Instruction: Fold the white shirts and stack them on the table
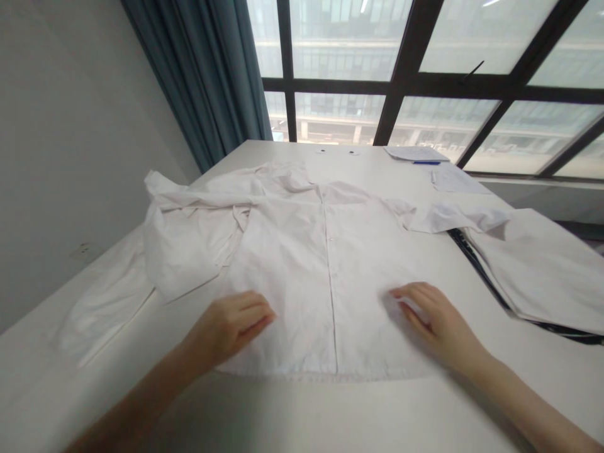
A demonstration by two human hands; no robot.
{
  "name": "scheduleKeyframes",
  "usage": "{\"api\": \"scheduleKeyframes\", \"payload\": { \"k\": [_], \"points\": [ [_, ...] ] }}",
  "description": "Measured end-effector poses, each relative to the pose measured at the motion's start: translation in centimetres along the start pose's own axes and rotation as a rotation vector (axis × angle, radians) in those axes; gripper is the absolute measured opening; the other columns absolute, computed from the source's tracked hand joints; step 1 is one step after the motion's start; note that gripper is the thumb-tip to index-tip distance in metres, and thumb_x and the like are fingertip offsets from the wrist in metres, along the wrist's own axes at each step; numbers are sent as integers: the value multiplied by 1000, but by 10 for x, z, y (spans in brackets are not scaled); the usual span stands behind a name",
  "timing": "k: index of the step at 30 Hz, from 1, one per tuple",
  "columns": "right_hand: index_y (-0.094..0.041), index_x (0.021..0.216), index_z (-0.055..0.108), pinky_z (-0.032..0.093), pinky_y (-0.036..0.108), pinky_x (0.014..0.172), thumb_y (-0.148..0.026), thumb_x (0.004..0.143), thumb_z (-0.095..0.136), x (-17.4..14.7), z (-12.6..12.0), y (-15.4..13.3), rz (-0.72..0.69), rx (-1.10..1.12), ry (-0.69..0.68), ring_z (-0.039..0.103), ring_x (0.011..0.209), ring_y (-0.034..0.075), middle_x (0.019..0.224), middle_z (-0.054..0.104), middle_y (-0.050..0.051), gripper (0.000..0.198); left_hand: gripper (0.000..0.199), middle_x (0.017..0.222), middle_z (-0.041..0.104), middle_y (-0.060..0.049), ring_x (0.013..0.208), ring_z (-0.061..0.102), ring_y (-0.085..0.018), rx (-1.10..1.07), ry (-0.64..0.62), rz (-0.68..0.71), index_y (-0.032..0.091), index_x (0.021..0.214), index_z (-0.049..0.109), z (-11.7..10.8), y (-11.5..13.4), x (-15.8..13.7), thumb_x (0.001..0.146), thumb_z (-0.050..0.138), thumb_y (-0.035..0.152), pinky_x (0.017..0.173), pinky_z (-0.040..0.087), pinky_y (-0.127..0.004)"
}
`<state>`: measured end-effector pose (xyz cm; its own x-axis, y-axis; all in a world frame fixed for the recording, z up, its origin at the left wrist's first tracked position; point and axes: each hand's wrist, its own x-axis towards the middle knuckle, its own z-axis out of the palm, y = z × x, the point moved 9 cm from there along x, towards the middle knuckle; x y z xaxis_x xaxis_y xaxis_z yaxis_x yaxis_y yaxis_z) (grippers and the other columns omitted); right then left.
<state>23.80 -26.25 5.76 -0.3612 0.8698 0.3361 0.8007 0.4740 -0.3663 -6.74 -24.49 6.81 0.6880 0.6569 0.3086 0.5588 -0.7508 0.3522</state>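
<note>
A white button-up shirt [302,270] lies spread front side up on the white table, its collar end away from me and its hem towards me. The button line runs down the middle. My left hand [238,321] is over the shirt's lower left side, fingers curled together, and no cloth shows raised in it. Over the lower right side is my right hand [427,314], thumb and fingers bent with a gap between them and a shadow on the cloth below. Whether either hand touches the fabric is hard to tell.
More white cloth [113,296] lies at the left. At the right, white fabric [552,270] covers a black-edged item [486,277]. Papers [415,153] and a blue pen [426,163] rest at the far edge. Beyond are a window [346,113] and a blue curtain [202,69].
</note>
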Motion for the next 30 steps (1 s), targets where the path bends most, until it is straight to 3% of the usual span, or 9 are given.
{"api": "scheduleKeyframes", "payload": {
  "k": [4,7,10,13,16,21,24,27,30],
  "points": [
    [-12,117,58,48,51,86,-45,93,40,-13,-26,79,271,-292,185,60,95,33,102,63,20,44,26,101,64,-7,98,60,-26,194,315,-443,22,99,65,-39,-74,-21,91,47,40,91,49,-41],
    [-10,128,50,52,44,74,-52,89,40,-23,-31,113,449,-219,203,62,78,28,98,62,18,58,37,101,63,-8,91,62,-26,37,362,-699,21,106,62,-41,-113,-40,84,48,47,82,54,-40],
    [-15,133,44,49,35,55,-56,84,44,-28,-25,123,592,-47,161,58,59,20,97,64,14,64,46,104,64,-8,83,64,-23,-224,356,-831,20,111,56,-28,-127,-47,78,52,53,77,55,-37],
    [-17,133,42,47,34,53,-60,79,48,-27,-24,121,632,36,121,57,54,18,94,66,12,69,51,94,64,-5,80,64,-22,-376,325,-847,22,113,55,-21,-125,-44,73,58,53,75,53,-35],
    [-19,126,48,49,35,59,-61,74,53,-28,-22,122,643,118,-1,61,60,21,84,66,8,66,46,75,57,-1,73,61,-22,-357,211,-837,24,107,61,-24,-118,-41,71,59,53,67,49,-31],
    [-28,123,54,49,28,59,-49,74,61,-54,-11,119,658,272,-369,63,63,17,84,67,3,54,37,53,37,6,51,43,-15,-273,-293,-774,24,95,69,-19,-100,-50,71,60,50,50,32,-23],
    [-30,131,52,47,27,53,-43,77,60,-71,-8,120,655,259,-523,61,55,16,81,68,1,56,32,54,46,5,53,47,-15,-270,-469,-767,24,93,69,-17,-98,-64,74,59,47,51,34,-23],
    [-32,121,62,48,30,53,-51,81,56,-59,-18,129,585,116,-521,62,54,19,74,70,2,45,29,60,58,4,57,55,-17,-149,-455,-737,25,83,67,-27,-111,-63,83,50,49,55,40,-25],
    [-31,110,69,48,33,57,-50,84,52,-18,-40,143,542,-76,-378,66,63,24,78,73,5,36,29,67,65,3,63,60,-20,124,-310,-694,25,79,66,-50,-125,-35,87,47,46,57,41,-27]
  ]
}}
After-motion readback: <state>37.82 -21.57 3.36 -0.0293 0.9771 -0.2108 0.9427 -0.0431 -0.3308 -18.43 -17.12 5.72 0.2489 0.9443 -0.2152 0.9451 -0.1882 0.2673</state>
